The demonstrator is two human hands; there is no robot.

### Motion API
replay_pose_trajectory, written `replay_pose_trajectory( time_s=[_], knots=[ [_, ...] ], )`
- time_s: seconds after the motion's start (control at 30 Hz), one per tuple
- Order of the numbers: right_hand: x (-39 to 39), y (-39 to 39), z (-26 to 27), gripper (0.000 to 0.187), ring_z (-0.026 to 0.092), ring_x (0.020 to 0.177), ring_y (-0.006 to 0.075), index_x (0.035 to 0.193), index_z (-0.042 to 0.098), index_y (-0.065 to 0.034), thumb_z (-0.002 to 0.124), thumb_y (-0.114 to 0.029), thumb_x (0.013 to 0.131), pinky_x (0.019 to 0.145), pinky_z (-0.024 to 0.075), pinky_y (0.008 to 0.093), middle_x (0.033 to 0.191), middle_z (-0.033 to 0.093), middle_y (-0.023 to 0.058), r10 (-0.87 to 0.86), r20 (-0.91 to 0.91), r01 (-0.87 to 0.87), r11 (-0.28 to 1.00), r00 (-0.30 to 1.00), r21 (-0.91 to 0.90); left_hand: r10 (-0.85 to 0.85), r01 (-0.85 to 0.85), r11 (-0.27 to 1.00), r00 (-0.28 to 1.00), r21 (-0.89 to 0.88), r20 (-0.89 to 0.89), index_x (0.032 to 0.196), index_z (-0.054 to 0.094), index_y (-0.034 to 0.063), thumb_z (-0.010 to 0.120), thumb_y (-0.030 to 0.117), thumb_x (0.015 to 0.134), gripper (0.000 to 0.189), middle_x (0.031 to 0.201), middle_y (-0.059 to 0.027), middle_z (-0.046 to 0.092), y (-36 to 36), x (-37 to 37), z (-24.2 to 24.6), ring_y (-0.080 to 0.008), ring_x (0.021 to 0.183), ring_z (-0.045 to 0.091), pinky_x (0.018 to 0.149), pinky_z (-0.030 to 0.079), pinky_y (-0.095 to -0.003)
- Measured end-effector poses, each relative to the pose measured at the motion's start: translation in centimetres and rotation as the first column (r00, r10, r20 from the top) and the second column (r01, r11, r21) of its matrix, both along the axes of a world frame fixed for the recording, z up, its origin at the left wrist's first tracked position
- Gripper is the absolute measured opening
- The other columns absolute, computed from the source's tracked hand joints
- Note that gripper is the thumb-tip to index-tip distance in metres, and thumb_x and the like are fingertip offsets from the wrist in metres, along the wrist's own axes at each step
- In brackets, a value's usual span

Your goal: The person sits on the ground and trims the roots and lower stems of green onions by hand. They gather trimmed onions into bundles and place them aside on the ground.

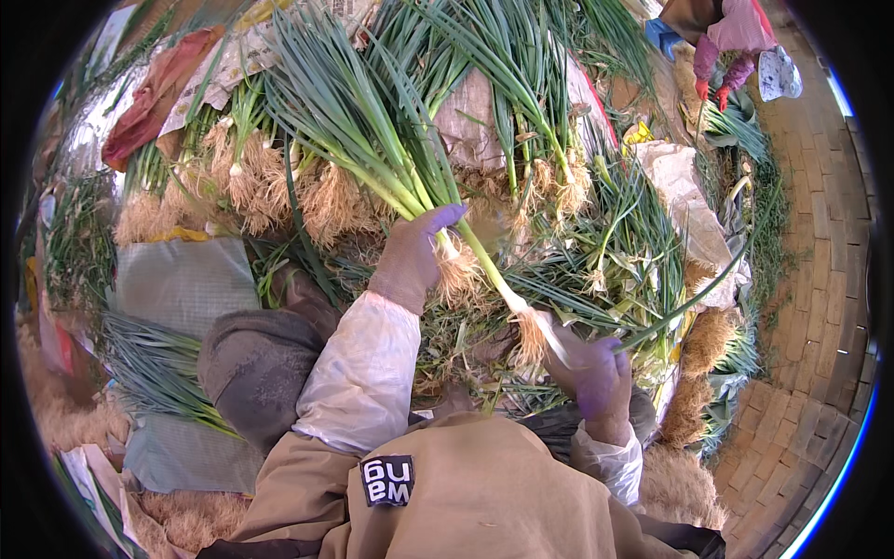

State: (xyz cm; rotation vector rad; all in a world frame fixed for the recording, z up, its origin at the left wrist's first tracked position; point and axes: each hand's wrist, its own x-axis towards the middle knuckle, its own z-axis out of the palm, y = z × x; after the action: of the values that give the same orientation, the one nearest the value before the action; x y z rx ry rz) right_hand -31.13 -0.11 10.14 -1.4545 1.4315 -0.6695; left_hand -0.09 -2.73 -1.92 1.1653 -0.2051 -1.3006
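My left hand (412,255), in a work glove with purple fingers, is closed around a bunch of green onions (377,133). Their leaves fan up and to the left, and pale roots hang below the fist. One green onion stalk (492,272) slants out of the bunch to the lower right, ending in a white base and roots. My right hand (597,377), gloved alike and somewhat blurred, is closed on a stripped-off leaf (698,297). The leaf's pale end lies beside the roots of that stalk, and its long green part curves to the upper right.
Rooted green onions (244,182) lie in a row ahead. Stripped leaves (621,272) heap up at the right. Green onions (154,363) rest on a woven sheet (188,279) at the left. A co-worker in red gloves (712,91) handles onions at the upper right, beside brick paving (817,279).
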Motion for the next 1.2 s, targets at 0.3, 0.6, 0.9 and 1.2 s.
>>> replay_pose_trajectory(
  time_s=[0.3, 0.6, 0.9, 1.2],
  knots=[
    [0.7, -2.6, -1.3, 0.052, 0.062, 0.096, 0.0311, 0.123, 0.056, 0.0000, 0.070, -0.031, 0.083, 0.085, 0.0496, 0.0415, 0.109, 0.063, 0.0188, 0.288, -0.512, -0.373, 0.925, 0.809, -0.069, 0.045, -0.042, 0.999, 0.995, 0.029, -0.084, 0.104, 0.071, -0.0023, 0.069, 0.018, 0.087, 0.026, 0.085, -0.0080, 0.067, -0.2, 1.0, 0.2, -0.0153, 0.070, 0.063, 0.060, 0.052, -0.0272],
    [9.7, -6.7, -3.0, 0.025, 0.057, 0.071, 0.0160, 0.105, 0.061, -0.0008, 0.071, -0.012, 0.085, 0.064, 0.0457, 0.0306, 0.081, 0.064, 0.0077, 0.184, -0.300, -0.187, 0.982, 0.936, 0.021, 0.074, -0.074, 0.997, 0.997, -0.027, -0.001, 0.108, 0.064, -0.0048, 0.077, 0.012, 0.079, 0.035, 0.093, -0.0087, 0.065, 1.1, 2.0, 0.5, -0.0172, 0.085, 0.062, 0.068, 0.050, -0.0300],
    [11.4, -3.2, -5.9, 0.020, 0.056, 0.070, 0.0123, 0.095, 0.064, 0.0031, 0.061, -0.017, 0.095, 0.063, 0.0456, 0.0289, 0.075, 0.061, 0.0016, 0.282, 0.049, -0.284, 0.916, 0.958, 0.283, -0.114, 0.088, 0.990, 0.959, -0.107, -0.259, 0.123, 0.061, 0.0007, 0.074, 0.012, 0.083, 0.044, 0.107, -0.0057, 0.065, 2.0, -1.1, 2.8, -0.0156, 0.088, 0.062, 0.077, 0.050, -0.0279],
    [6.3, -3.4, -6.8, 0.026, 0.060, 0.073, 0.0434, 0.079, 0.055, -0.0033, 0.058, -0.024, 0.093, 0.063, 0.0460, 0.0497, 0.073, 0.061, 0.0209, 0.367, -0.626, -0.524, 0.848, 0.688, -0.079, -0.051, 0.020, 0.994, 0.959, -0.111, -0.280, 0.112, 0.062, -0.0017, 0.079, 0.009, 0.077, 0.040, 0.100, -0.0068, 0.065, 2.5, -2.0, 2.4, -0.0167, 0.088, 0.063, 0.076, 0.051, -0.0293]
  ],
)
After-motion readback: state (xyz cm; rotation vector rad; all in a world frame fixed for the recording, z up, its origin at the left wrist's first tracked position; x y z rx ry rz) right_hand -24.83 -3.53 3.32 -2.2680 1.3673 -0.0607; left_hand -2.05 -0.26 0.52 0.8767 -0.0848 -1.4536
